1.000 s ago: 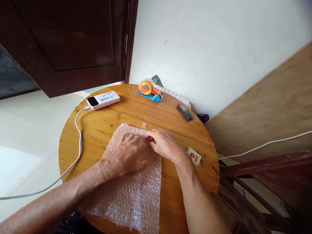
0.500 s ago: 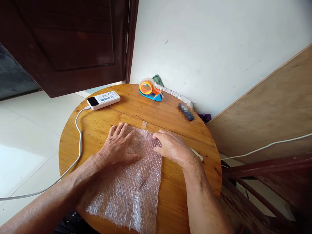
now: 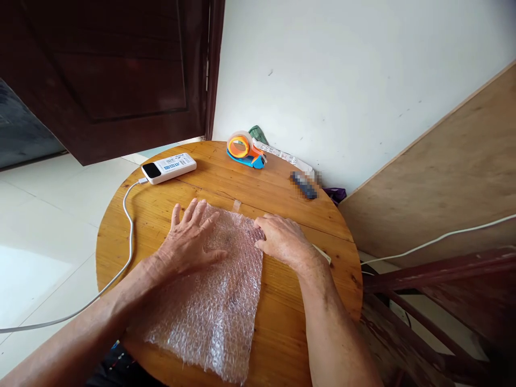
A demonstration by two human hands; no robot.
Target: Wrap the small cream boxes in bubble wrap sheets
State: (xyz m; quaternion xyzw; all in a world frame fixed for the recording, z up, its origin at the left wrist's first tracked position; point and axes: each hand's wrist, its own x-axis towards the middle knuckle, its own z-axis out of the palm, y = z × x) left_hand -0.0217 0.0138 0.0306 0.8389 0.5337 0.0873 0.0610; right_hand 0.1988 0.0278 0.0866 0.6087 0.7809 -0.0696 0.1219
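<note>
A sheet of clear, pinkish bubble wrap (image 3: 220, 301) lies lengthwise on the round wooden table (image 3: 278, 344), its near end by the table's front edge. My left hand (image 3: 193, 236) rests palm down on its upper left part, fingers spread past the left edge. At the upper right edge, my right hand (image 3: 280, 236) touches the wrap with curled fingers, a gap showing between thumb and forefinger. A short strip of clear tape (image 3: 237, 206) sticks out beyond the wrap's far edge. Whether anything lies inside the wrap cannot be made out.
An orange and blue tape dispenser (image 3: 245, 150) stands at the back. Left of it lies a white power bank (image 3: 169, 167) with a white cable (image 3: 131, 236) trailing off the table. A dark, blurred object (image 3: 304, 185) sits back right. A pale flat item (image 3: 323, 253) is partly behind my right wrist.
The wrap's near end has shifted slightly left and up in the view. My left hand has slid a little left with its fingers spread wider; my right hand stays at the edge.
</note>
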